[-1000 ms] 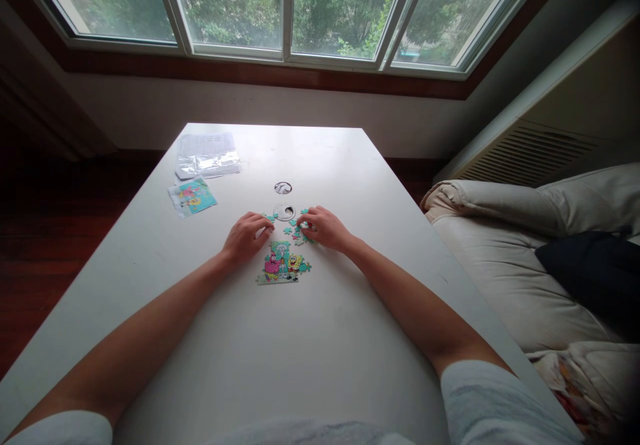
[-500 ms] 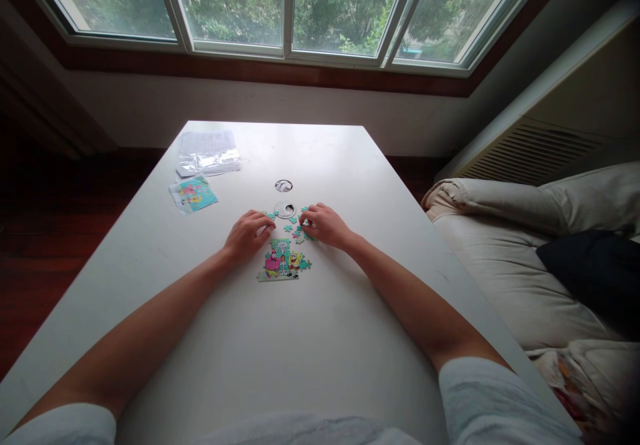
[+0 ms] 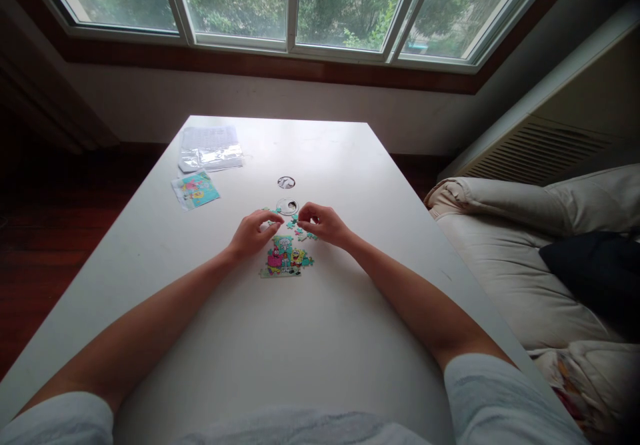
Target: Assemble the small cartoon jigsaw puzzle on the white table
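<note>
On the white table, a partly joined cartoon jigsaw puzzle (image 3: 285, 258) lies flat, with pink, yellow and teal figures. Loose teal puzzle pieces (image 3: 301, 233) are scattered just beyond it. My left hand (image 3: 256, 231) hovers at the puzzle's upper left, thumb and fingers slightly apart, nothing visible between them. Opposite it, my right hand (image 3: 323, 223) has its thumb and index finger pinched at a small teal piece, partly hidden by the fingertips. Some pieces lie under or behind both hands.
Two round items, a ring-like disc (image 3: 287, 207) and a smaller one (image 3: 286, 182), lie beyond the pieces. A cartoon picture card (image 3: 196, 189) and a clear plastic bag (image 3: 210, 149) rest at the far left. A pale sofa (image 3: 490, 258) stands right of the table (image 3: 280, 351).
Both hands have moved inward, closer to each other, above the loose pieces. My right hand has shifted left, uncovering some pieces. The view has tilted slightly.
</note>
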The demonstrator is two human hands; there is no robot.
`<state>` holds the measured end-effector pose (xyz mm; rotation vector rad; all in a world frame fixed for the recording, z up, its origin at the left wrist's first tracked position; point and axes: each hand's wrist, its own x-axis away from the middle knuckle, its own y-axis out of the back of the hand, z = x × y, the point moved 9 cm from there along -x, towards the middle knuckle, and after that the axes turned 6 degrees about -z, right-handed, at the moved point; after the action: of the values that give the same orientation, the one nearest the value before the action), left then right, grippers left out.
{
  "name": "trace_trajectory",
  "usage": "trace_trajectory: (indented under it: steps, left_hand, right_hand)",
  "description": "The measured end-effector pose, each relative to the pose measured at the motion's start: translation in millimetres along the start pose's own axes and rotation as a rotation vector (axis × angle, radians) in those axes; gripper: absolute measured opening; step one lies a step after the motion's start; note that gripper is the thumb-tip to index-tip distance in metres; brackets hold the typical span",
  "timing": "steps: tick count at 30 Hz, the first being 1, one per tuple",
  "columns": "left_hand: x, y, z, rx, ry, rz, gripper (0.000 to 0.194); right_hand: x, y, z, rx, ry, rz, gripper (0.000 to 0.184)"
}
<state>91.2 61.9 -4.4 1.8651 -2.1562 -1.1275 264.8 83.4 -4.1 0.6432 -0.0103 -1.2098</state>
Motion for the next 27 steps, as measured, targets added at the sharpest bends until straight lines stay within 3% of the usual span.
trace_trajectory:
  steps: [8,19,21,24,27]
  left_hand:
    - [4,-5.6,-4,0.306,0.165,-0.073,0.022]
    - [5,-6.8,7,0.34,0.233,-0.094,0.023]
    - [2,-7.1,8,0.299,0.23,-0.018,0.024]
    - [-2,-9.8,7,0.216,0.201,0.208,0.024]
    - [-4,0.5,9,0.085,0.181,0.31,0.023]
  right_hand:
    - [3,-11,10,-0.146,-0.053,-0.047,0.019]
    - [8,-21,20,-0.207,0.023,0.042,0.017]
    - [7,-19,19,-0.192,0.023,0.028,0.017]
    - [6,-13,14,-0.148,0.005,-0.025,0.016]
    - [6,-12,10,-0.083,0.005,-0.033,0.015]
